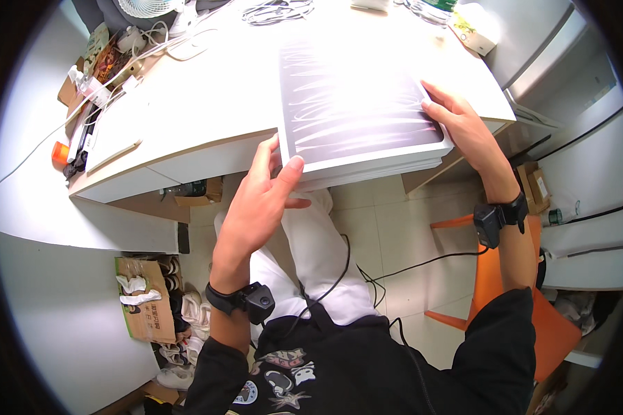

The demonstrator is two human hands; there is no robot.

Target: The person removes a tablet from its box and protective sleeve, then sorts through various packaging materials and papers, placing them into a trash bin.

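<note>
A flat white cardboard box (358, 114) with a dark printed top lies before me, its far part washed out by glare. More thin white layers (374, 172) show beneath its front edge, perhaps further boxes. The stack juts past the front edge of the desk (213, 136) towards me. My left hand (262, 194) holds the near left corner, thumb on the rim and the other fingers at the side and below. On the right side, my right hand (459, 122) grips the edge with its thumb on the top; some of its fingertips are hidden.
Coiled cables (278, 11) and a small fan (150, 6) sit at the back. A pump bottle (91, 88) stands left, a carton (475, 31) at the right corner. An orange chair (529, 311) is on my right. Black cables (425, 263) hang from my wrist cameras.
</note>
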